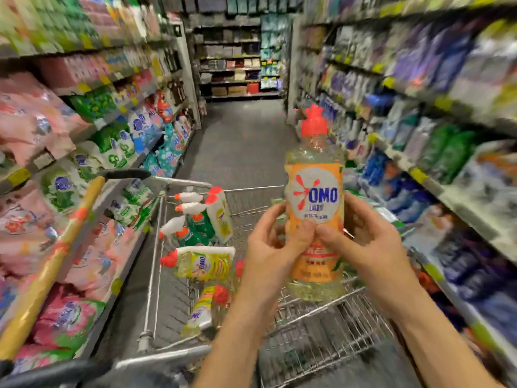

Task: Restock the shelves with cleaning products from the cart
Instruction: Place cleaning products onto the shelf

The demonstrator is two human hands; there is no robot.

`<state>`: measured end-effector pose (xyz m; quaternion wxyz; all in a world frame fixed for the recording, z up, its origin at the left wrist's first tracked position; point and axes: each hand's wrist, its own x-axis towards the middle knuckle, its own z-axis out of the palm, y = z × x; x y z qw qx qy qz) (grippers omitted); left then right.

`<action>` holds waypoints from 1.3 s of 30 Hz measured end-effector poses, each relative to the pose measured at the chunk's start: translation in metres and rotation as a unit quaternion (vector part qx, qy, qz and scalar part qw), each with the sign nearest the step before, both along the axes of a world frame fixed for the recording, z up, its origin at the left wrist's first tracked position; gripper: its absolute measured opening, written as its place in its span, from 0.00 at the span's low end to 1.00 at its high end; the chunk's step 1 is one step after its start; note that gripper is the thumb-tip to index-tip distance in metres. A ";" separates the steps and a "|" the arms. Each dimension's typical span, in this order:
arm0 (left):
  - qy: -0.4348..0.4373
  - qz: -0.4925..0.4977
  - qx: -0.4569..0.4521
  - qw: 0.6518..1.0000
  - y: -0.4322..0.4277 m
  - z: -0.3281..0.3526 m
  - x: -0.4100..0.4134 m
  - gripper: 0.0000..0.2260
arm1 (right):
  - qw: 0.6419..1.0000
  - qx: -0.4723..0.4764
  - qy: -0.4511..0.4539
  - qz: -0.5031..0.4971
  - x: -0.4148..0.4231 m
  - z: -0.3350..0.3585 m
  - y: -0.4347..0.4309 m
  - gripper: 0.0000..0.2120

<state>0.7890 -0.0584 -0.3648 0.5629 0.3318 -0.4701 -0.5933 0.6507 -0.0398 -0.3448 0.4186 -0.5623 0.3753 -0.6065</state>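
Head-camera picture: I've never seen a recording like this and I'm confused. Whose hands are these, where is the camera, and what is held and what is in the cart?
There is no machine here. A person wears one wide-angle camera on the head, looking forward and down, so you see their own bare arms. The left hand and right hand together grip an upright clear plastic bottle with an orange OMO label and red cap, above a wire metal shopping cart. In the cart lie similar red-capped bottles with yellow labels and green spray bottles with white triggers. Stocked store shelves, blurred, line the aisle on both sides.
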 end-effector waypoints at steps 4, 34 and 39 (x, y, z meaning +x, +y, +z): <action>-0.028 -0.104 -0.039 0.993 0.053 0.010 -0.025 0.20 | 0.994 -0.016 -0.017 -0.106 -0.019 0.006 0.083 0.20; -0.017 -0.625 -0.149 0.767 0.576 0.055 -0.373 0.25 | 0.763 -0.027 -0.015 -0.646 -0.239 0.046 0.704 0.28; -0.044 -0.612 -0.183 0.768 0.604 0.055 -0.418 0.27 | 0.755 -0.018 -0.018 -0.655 -0.285 0.039 0.731 0.31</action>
